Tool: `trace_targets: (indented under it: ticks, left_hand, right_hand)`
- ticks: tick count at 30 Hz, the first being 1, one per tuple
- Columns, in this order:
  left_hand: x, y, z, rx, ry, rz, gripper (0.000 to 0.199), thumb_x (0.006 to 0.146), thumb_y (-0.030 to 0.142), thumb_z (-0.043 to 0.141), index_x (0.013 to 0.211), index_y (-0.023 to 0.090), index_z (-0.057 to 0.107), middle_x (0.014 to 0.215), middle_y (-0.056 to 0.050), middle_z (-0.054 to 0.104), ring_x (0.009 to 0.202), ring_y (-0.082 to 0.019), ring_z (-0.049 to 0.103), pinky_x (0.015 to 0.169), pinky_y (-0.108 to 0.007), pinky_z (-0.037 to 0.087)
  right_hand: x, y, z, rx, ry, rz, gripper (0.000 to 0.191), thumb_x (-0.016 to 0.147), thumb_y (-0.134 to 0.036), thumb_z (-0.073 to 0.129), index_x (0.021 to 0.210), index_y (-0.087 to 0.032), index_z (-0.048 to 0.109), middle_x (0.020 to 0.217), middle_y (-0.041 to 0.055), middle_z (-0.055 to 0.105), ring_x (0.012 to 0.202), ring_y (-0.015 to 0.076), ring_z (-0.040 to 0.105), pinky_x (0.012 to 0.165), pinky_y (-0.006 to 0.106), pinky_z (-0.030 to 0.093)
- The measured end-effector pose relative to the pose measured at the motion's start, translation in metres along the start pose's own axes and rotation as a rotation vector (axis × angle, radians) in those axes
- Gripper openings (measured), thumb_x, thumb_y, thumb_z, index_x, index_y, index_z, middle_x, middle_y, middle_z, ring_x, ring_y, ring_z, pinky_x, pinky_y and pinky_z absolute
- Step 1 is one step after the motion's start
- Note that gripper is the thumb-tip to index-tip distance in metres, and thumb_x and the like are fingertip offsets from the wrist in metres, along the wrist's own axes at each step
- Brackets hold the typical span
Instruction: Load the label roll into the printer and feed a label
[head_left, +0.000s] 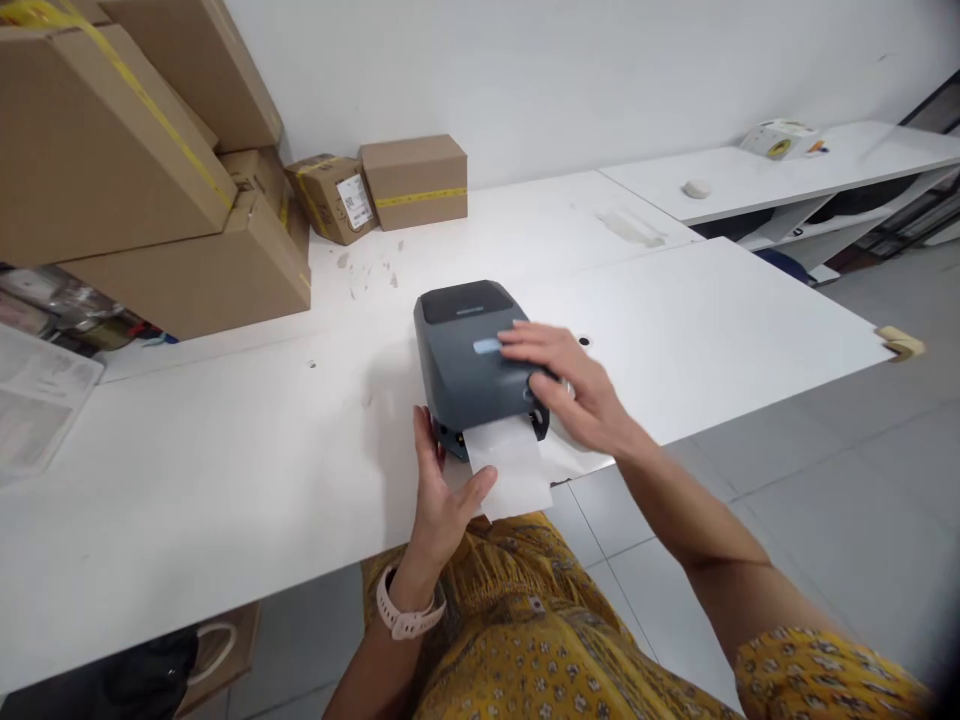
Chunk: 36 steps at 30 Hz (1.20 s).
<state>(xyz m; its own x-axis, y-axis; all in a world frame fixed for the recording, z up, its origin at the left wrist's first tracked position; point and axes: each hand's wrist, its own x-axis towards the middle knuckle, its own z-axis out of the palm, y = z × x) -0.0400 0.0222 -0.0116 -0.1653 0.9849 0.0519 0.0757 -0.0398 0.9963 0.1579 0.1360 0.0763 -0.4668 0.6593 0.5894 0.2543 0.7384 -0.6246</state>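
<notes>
A dark grey-blue label printer [476, 350] sits near the front edge of the white table. A gap shows between its upper cover and base at the front. White label paper [511, 470] hangs out of this gap toward me. My left hand [441, 490] is at the printer's front left corner, fingers stretched along its side and thumb spread over the paper's left edge; its fingertips are partly hidden. On the cover's right side rests my right hand [566, 380], open, with fingers laid across the top near a pale blue strip and the thumb at the front right.
Large cardboard boxes [112, 150] are stacked at the left. Two smaller cartons, a taped box [416, 185] and a labelled box [330, 200], stand by the wall. The white table [300, 430] extends right toward a lower shelf unit [795, 215]. A yellowish corner guard [902, 343] covers its far corner.
</notes>
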Motion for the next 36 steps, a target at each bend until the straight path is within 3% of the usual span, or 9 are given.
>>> trace_targets:
  ticks: [4,6,8,11,13,20,27,32,36]
  left_hand:
    - [0.005,0.003,-0.003,-0.052,0.076,0.024,0.097,0.094,0.073,0.055,0.170,0.040,0.003,0.182,-0.007,0.003,0.167,-0.030,0.010,0.133,-0.049,0.028]
    - [0.015,0.007,-0.003,-0.044,0.111,0.000,0.092,0.096,0.075,0.050,0.170,0.039,0.006,0.182,-0.006,0.006,0.167,-0.029,0.011,0.132,-0.048,0.030]
    - [0.025,0.010,-0.003,-0.016,0.108,-0.040,0.087,0.099,0.072,0.048,0.170,0.038,0.010,0.181,-0.005,0.013,0.166,-0.028,0.016,0.131,-0.045,0.034]
    - [0.034,0.010,-0.004,-0.013,0.058,-0.070,0.081,0.102,0.065,0.048,0.169,0.037,0.013,0.178,-0.004,0.027,0.162,-0.027,0.033,0.127,-0.040,0.043]
    - [0.035,0.006,-0.007,-0.037,0.048,-0.071,0.084,0.102,0.062,0.052,0.170,0.035,0.011,0.174,-0.007,0.035,0.159,-0.029,0.039,0.125,-0.042,0.046]
    - [0.029,0.005,-0.005,0.020,0.084,-0.032,0.089,0.099,0.063,0.055,0.169,0.034,0.009,0.170,-0.011,0.041,0.154,-0.032,0.046,0.122,-0.046,0.048]
    - [0.023,0.010,0.002,-0.048,0.142,-0.044,0.088,0.095,0.061,0.063,0.167,0.033,0.021,0.167,-0.012,0.044,0.153,-0.035,0.046,0.123,-0.051,0.045]
    - [0.030,0.005,0.002,-0.081,0.190,0.009,0.088,0.089,0.059,0.072,0.163,0.030,0.034,0.159,-0.013,0.053,0.147,-0.036,0.052,0.121,-0.054,0.045]
    - [0.026,0.006,-0.001,-0.096,0.143,-0.014,0.087,0.089,0.061,0.072,0.161,0.032,0.035,0.161,-0.013,0.051,0.148,-0.035,0.050,0.118,-0.051,0.047]
  right_hand:
    - [-0.043,0.010,0.032,-0.030,0.118,0.106,0.036,0.107,-0.040,0.042,0.120,-0.031,0.074,0.133,0.0050,0.076,0.145,0.0292,0.056,0.123,0.062,0.042]
    - [-0.048,0.015,0.042,0.018,0.198,0.160,0.033,0.105,-0.045,0.046,0.113,-0.032,0.075,0.126,0.0049,0.078,0.144,0.0301,0.056,0.123,0.063,0.041]
    - [-0.047,0.019,0.046,0.103,0.239,0.232,0.031,0.102,-0.050,0.052,0.121,-0.035,0.072,0.137,0.0034,0.073,0.149,0.0305,0.051,0.124,0.063,0.040]
    - [-0.044,0.025,0.045,0.288,0.195,0.395,0.063,0.096,-0.062,0.055,0.154,-0.038,0.046,0.170,0.0037,0.042,0.156,0.0325,0.041,0.122,0.060,0.044]
    - [-0.043,0.027,0.043,0.428,0.118,0.494,0.084,0.093,-0.067,0.054,0.165,-0.035,0.025,0.176,0.0060,0.029,0.157,0.0328,0.040,0.122,0.057,0.046]
    - [-0.052,0.026,0.052,0.499,0.037,0.693,0.091,0.097,-0.071,0.043,0.169,-0.033,0.002,0.179,0.0085,0.016,0.160,0.0320,0.035,0.121,0.054,0.048]
    - [-0.056,0.029,0.055,0.606,0.114,0.704,0.107,0.086,-0.079,0.062,0.168,-0.033,0.010,0.173,0.0131,0.033,0.153,0.0358,0.045,0.121,0.056,0.047]
    - [-0.056,0.030,0.056,0.623,0.220,0.686,0.099,0.084,-0.075,0.069,0.164,-0.037,0.026,0.163,0.0103,0.049,0.144,0.0385,0.055,0.118,0.063,0.048]
    - [-0.056,0.029,0.056,0.648,0.230,0.698,0.097,0.082,-0.073,0.073,0.162,-0.038,0.032,0.160,0.0084,0.053,0.143,0.0380,0.055,0.119,0.063,0.047]
